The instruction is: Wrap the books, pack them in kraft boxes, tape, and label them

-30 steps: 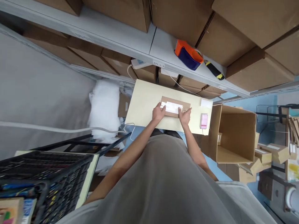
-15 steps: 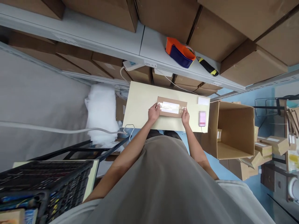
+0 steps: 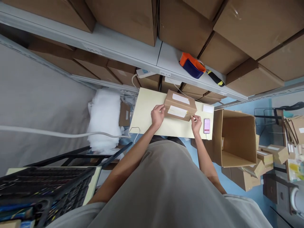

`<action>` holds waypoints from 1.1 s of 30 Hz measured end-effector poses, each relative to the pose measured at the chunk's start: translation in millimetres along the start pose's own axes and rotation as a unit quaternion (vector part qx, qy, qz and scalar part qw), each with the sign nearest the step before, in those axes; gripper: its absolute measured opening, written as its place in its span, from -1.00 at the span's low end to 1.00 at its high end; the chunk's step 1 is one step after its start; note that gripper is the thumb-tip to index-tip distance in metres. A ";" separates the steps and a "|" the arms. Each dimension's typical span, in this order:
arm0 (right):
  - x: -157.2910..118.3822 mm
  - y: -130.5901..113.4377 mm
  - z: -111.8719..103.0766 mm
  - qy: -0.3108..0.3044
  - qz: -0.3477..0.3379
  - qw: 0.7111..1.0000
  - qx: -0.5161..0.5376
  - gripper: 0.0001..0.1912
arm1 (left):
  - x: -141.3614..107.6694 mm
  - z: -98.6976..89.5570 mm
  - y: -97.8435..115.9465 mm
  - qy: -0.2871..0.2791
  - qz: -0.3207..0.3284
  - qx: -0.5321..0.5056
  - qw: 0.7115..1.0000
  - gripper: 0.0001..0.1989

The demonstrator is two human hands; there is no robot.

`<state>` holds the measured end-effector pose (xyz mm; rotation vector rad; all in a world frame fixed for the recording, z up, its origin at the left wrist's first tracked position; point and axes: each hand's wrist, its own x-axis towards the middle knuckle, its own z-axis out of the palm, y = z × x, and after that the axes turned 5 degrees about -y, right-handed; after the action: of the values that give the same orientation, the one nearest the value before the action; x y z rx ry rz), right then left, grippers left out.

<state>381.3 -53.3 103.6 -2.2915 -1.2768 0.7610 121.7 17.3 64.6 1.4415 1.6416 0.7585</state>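
A small brown cardboard box [image 3: 166, 102] with white labels on two faces rests on the pale yellow tabletop [image 3: 144, 109]. Two of its sides show, the label on the nearer one crossed by shiny tape. My left hand [image 3: 157, 116] is closed at the box's left end, fingertips against the edge. At the lower right corner, my right hand [image 3: 196, 124] pinches with bent fingers against the cardboard. The undersides of both grips are hidden. A phone [image 3: 206, 126] with a lit screen lies right of my right hand, below a white paper slip [image 3: 208, 109].
On the shelf above are an orange and blue tape dispenser [image 3: 193, 66] and a black and yellow cutter [image 3: 215, 78]. A large open carton [image 3: 238, 134] stands at the right. White wrapping [image 3: 104, 117] and a black crate [image 3: 47, 186] are at the left.
The box has turned so that a second labelled side shows. Both hands have shifted at its ends, the right one moving lower and outward. The whole view has moved slightly.
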 end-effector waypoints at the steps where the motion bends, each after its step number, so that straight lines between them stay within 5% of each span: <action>1: -2.4 0.6 3.4 -0.002 0.006 1.000 0.001 -0.41 | -0.6 -2.7 -4.0 -0.006 -0.007 -0.002 1.000 -0.62; 10: -43.9 18.2 47.7 -0.054 0.088 0.994 -0.035 -0.54 | -30.9 -2.8 -60.8 -0.048 -0.088 -0.035 0.994 -0.66; 16: -69.0 14.0 73.8 -0.097 0.084 0.991 -0.048 -0.49 | -39.6 1.9 -94.3 -0.061 -0.094 -0.068 0.991 -0.50; 20: -56.3 1.3 64.5 -0.029 0.062 0.994 -0.081 -0.43 | -21.1 -2.4 -104.1 -0.028 -0.091 -0.078 0.992 -0.48; 23: -15.0 -30.8 23.1 0.079 -0.048 0.990 -0.107 -0.39 | 6.1 -6.2 -79.2 0.055 -0.051 -0.118 0.990 -0.55; 28: 87.0 -139.0 -59.5 0.194 -0.316 0.907 -0.200 -0.42 | 41.7 -18.8 15.4 0.131 0.095 -0.219 0.962 -0.67; 33: 155.1 -225.8 -71.9 0.150 -0.313 0.893 -0.286 -0.53 | 23.0 -33.1 84.5 0.202 0.183 -0.234 0.933 -0.72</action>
<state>349.3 186.9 250.2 -2.0371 -2.1070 -0.2207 134.7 56.4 148.6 1.3032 1.3459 1.6292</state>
